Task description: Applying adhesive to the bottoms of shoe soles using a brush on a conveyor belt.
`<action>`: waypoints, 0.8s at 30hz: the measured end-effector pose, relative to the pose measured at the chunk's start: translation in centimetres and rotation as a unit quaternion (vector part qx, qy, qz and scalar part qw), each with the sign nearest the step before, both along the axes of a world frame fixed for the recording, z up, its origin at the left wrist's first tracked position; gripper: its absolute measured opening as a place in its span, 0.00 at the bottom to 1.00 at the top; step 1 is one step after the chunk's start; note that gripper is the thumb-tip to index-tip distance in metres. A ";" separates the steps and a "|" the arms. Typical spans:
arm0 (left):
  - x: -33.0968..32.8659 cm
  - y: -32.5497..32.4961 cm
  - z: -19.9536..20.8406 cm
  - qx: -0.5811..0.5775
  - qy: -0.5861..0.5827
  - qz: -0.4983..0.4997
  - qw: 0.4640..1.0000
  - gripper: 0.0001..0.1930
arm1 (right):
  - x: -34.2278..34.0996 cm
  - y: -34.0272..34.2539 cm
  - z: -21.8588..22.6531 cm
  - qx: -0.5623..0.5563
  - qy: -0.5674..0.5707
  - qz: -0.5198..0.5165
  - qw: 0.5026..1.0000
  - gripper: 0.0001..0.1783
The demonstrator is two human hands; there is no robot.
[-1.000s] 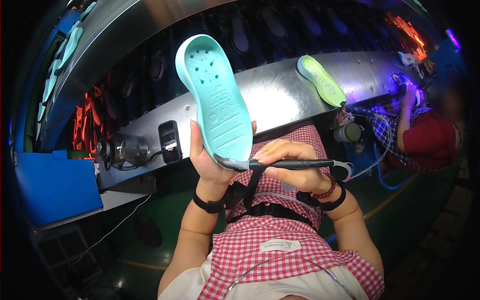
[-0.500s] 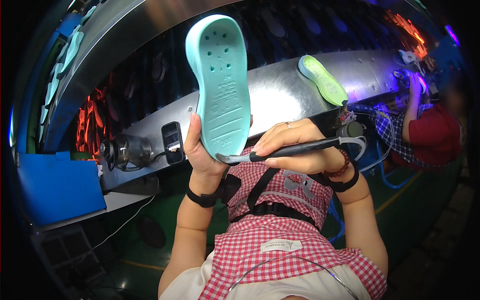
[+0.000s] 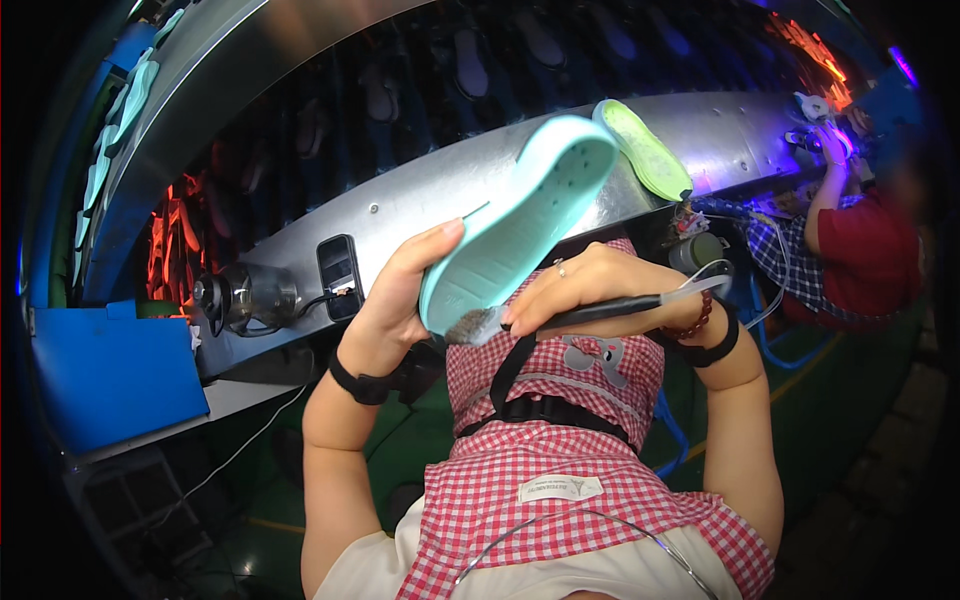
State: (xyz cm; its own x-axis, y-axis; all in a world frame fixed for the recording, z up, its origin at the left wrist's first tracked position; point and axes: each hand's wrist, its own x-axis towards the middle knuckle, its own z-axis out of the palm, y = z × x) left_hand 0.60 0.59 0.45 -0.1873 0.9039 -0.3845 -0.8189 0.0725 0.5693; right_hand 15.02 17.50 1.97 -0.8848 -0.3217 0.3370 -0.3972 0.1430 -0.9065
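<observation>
My left hand (image 3: 403, 283) grips a pale turquoise shoe sole (image 3: 515, 225) by its near end, the thumb lying along its side. The sole is tilted, its far end pointing up to the right. In my right hand (image 3: 590, 290) is a brush (image 3: 478, 326) with a dark handle and a thin tube running off its back end. Its flattened bristles touch the rim of the sole's near end, close to my left fingers. A second sole, yellow-green inside (image 3: 645, 150), lies on the metal bench just beyond the turquoise one.
A metal bench (image 3: 400, 205) curves across in front of me. On its left stand a clear jug (image 3: 262, 298) and a phone-like black device (image 3: 340, 275); a blue box (image 3: 120, 375) is beside them. Beyond runs a dark conveyor carrying several soles. A co-worker (image 3: 850, 240) sits at the right.
The turquoise sole has tipped over to the right and come lower, turning its side toward me. The brush bristles now spread wider against its near end. My left hand has shifted slightly left.
</observation>
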 end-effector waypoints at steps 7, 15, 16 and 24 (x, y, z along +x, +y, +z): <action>0.5 -0.8 1.0 -0.089 0.055 -0.042 0.994 0.21 | 0.5 1.4 0.2 0.055 -0.019 0.011 0.998 0.10; 0.3 -1.8 1.7 -0.105 0.077 -0.088 0.988 0.22 | 1.2 2.3 1.3 0.105 0.005 -0.013 0.994 0.12; 0.3 -1.8 2.1 -0.106 0.087 -0.091 0.986 0.22 | 1.5 2.5 1.0 0.108 0.005 -0.014 0.994 0.12; 0.4 -2.6 1.5 -0.124 0.105 -0.037 0.986 0.22 | 1.9 3.2 0.6 0.157 0.003 -0.074 0.985 0.12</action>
